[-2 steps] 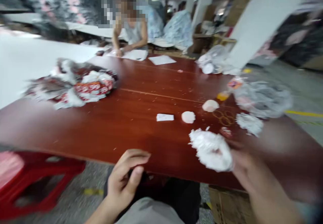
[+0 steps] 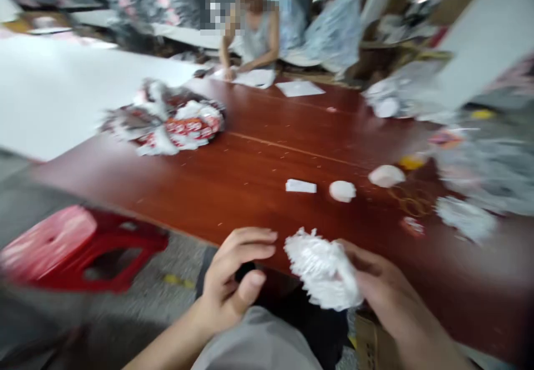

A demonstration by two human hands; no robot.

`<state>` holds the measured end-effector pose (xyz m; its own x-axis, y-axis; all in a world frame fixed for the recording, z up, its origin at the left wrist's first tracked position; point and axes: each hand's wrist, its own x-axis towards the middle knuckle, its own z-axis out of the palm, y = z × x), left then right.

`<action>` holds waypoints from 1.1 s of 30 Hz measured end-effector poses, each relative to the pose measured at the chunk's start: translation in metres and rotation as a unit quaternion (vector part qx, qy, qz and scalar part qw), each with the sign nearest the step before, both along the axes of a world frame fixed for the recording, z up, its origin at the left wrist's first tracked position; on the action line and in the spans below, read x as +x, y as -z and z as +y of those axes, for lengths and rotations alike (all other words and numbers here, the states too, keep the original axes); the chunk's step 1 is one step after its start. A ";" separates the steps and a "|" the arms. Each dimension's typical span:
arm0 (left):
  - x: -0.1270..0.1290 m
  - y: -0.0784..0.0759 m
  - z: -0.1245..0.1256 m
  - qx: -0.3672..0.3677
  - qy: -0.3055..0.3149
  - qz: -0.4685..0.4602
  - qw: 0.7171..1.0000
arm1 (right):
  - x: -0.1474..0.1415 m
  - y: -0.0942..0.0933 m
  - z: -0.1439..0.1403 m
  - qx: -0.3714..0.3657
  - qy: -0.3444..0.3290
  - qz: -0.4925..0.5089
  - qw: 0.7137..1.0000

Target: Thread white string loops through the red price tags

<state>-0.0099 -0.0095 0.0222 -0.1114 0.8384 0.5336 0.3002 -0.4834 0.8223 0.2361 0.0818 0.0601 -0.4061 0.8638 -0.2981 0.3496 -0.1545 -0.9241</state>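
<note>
My right hand [image 2: 387, 297] holds a fluffy white bundle [image 2: 323, 270] at the near edge of the dark red table [image 2: 250, 175]. My left hand [image 2: 233, 281] hovers just left of the bundle with its fingers curled and apart, holding nothing. Beyond the bundle on the table lie a small white tag [image 2: 300, 186], a round white piece [image 2: 342, 191] and a second pale round piece [image 2: 386, 176].
A heap of red-and-white wrappers [image 2: 167, 119] lies at the table's left. Clear plastic bags [image 2: 479, 175] and white fluff [image 2: 465, 217] crowd the right side, with rubber bands [image 2: 411, 200] nearby. A red stool [image 2: 79, 247] stands at lower left. A person [image 2: 252, 36] works at the far end.
The view has swung to the right, so everything sits further left. My right hand has brought the white bundle closer to my left hand.
</note>
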 end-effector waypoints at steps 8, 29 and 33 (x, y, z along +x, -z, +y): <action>-0.117 0.039 -0.091 -0.223 0.017 0.098 0.970 | -0.173 0.084 -0.063 -0.207 -0.280 0.085 0.934; -0.132 0.137 -0.168 -0.386 -0.181 -0.240 0.872 | -0.257 0.139 -0.104 0.323 -0.511 -0.118 0.788; -0.147 0.122 -0.177 -0.451 -0.054 -0.278 0.846 | -0.272 0.139 -0.086 0.284 -0.547 0.009 0.787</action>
<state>-0.1565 -0.1860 -0.0993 -0.2362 0.8455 -0.4788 -0.2514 0.4228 0.8706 -0.0358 -0.0042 -0.0793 -0.9996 -0.0138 0.0242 -0.0272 0.6700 -0.7418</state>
